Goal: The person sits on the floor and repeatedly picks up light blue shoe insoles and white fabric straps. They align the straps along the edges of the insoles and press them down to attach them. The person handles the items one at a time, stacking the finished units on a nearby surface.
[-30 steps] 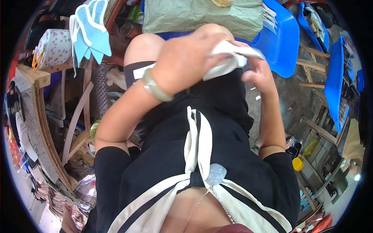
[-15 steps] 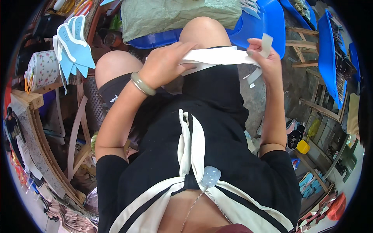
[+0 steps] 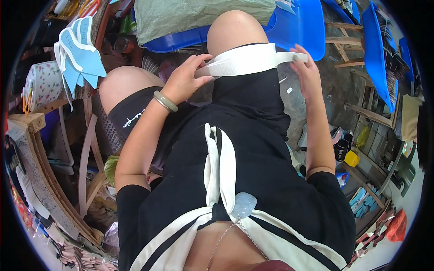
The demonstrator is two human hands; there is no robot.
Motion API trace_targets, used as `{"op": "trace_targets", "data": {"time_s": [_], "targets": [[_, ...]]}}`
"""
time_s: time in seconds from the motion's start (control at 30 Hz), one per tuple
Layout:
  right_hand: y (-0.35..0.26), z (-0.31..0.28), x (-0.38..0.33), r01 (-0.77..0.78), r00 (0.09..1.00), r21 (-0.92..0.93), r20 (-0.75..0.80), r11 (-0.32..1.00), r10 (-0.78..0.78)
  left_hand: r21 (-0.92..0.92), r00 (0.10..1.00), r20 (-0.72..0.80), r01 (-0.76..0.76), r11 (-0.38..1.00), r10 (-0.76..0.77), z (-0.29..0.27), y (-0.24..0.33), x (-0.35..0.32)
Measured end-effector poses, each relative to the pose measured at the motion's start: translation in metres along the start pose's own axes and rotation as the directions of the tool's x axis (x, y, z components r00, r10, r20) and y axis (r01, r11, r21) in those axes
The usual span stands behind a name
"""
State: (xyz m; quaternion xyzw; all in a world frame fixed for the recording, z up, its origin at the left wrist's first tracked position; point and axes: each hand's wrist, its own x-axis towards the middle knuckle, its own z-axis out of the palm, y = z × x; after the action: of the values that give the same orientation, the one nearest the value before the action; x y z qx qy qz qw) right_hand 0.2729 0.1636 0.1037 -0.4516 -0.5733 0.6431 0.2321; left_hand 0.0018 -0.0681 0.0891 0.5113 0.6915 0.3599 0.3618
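Note:
A wide white strip (image 3: 246,61) lies curved across my raised right thigh, with a narrower whitish band (image 3: 285,57) reaching out from its right end. My right hand (image 3: 307,72) pinches the free tip of that band between thumb and fingers. At the other end, my left hand (image 3: 190,77) grips the wide strip's left end with thumb and fingertips. Both hands sit level with each other, on either side of the knee.
Light blue cut pieces with white edging (image 3: 80,52) hang at the left beside a flowered container (image 3: 43,83). Ahead, a blue tray (image 3: 300,31) adjoins a greenish sack (image 3: 203,18). More blue trays (image 3: 379,58) rest on wooden racks (image 3: 348,40) at the right.
The band's right end has gone from standing upright to stretched sideways. The wide strip now lies flatter over the thigh, and my left hand has shifted slightly left and down.

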Motion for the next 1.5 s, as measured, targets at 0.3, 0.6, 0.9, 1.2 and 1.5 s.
{"op": "trace_targets", "data": {"time_s": [0.3,0.6,0.9,1.2,1.5], "targets": [[0.235,-0.143,-0.202,-0.802,0.376,-0.469,0.084,0.37,0.923,0.011,0.996,-0.007,-0.084,0.996,0.084,0.01,-0.001,-0.001],[0.215,-0.054,-0.157,-0.7,0.504,-0.551,0.069,0.454,0.861,-0.061,0.995,0.006,-0.101,0.993,0.102,0.013,-0.003,-0.002],[0.219,-0.071,-0.154,-0.688,0.491,-0.583,0.066,0.433,0.869,-0.085,0.998,-0.005,-0.061,0.994,0.061,0.024,-0.008,-0.001],[0.229,-0.085,-0.16,-0.697,0.442,-0.605,0.061,0.385,0.895,-0.088,0.997,0.011,-0.077,0.993,0.079,0.03,0.001,-0.002],[0.225,-0.095,-0.158,-0.698,0.4,-0.625,0.064,0.349,0.914,0.259,0.983,0.011,-0.178,0.949,0.181,0.035,0.004,0.002]]}}
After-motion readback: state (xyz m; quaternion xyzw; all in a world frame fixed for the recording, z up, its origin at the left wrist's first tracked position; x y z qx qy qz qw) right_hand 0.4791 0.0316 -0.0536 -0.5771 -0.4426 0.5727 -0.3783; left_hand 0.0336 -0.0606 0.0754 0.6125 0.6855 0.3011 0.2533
